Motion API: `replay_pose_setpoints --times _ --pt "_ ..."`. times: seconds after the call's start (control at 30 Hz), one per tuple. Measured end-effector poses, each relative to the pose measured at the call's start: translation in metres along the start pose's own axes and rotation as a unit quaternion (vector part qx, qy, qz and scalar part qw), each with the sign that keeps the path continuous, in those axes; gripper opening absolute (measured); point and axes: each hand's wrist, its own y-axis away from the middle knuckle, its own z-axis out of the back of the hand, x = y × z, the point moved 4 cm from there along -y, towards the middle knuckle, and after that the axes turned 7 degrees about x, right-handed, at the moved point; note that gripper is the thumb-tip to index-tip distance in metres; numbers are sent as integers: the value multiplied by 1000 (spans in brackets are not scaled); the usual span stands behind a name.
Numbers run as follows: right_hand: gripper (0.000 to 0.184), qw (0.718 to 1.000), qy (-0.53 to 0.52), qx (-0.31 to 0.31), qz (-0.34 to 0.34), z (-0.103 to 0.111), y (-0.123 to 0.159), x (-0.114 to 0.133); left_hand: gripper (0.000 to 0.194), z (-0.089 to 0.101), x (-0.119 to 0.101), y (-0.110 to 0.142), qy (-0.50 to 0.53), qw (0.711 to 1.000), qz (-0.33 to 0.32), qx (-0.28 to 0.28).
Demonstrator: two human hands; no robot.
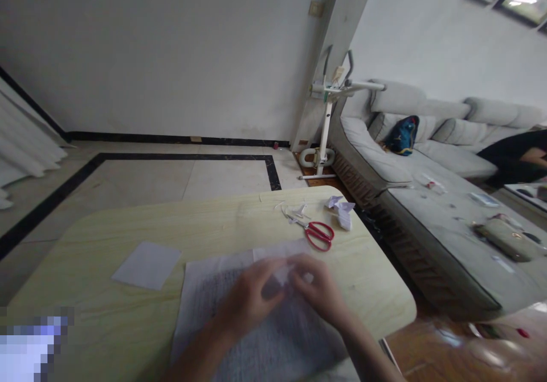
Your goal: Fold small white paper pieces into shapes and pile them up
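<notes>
My left hand (254, 293) and my right hand (314, 285) meet over a large printed sheet (205, 296) on the table. Between their fingers is a small piece of white paper (282, 273), gripped from both sides. Motion blurs the hands and the paper, so its exact folds cannot be made out. Just beyond my right hand lie scissors with red handles (319, 235). Some folded white paper pieces (343, 212) rest near the table's far right corner. A square of white paper (147, 265) lies flat to the left of the printed sheet.
Thin paper scraps (297, 211) lie by the scissors' blades on the pale wooden table (213, 222). A grey sofa (431, 228) stands to the right, with a person in dark clothing (519, 154) at its far end. White exercise equipment (325, 131) stands behind the table.
</notes>
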Motion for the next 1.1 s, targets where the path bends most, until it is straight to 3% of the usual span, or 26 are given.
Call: replay_pose_setpoints --times 0.13,0.27,0.43,0.57,0.83,1.1 --pt "19 992 -104 35 -63 3 -1 -5 40 1 -2 -2 86 994 61 16" --pt "22 991 -123 15 -58 7 0 -4 34 1 2 -4 179 975 131 0" --pt "13 995 -45 -88 -3 14 7 4 29 1 6 -4 189 965 179 -25" --pt "13 995 13 -73 69 9 10 17 28 1 7 -3 148 969 196 -35" --pt "54 982 134 -28 128 -1 13 20 36 2 12 -4 255 942 215 -34" --pt "37 966 225 -32 125 -8 3 28 32 2 9 -4 187 959 211 -42"
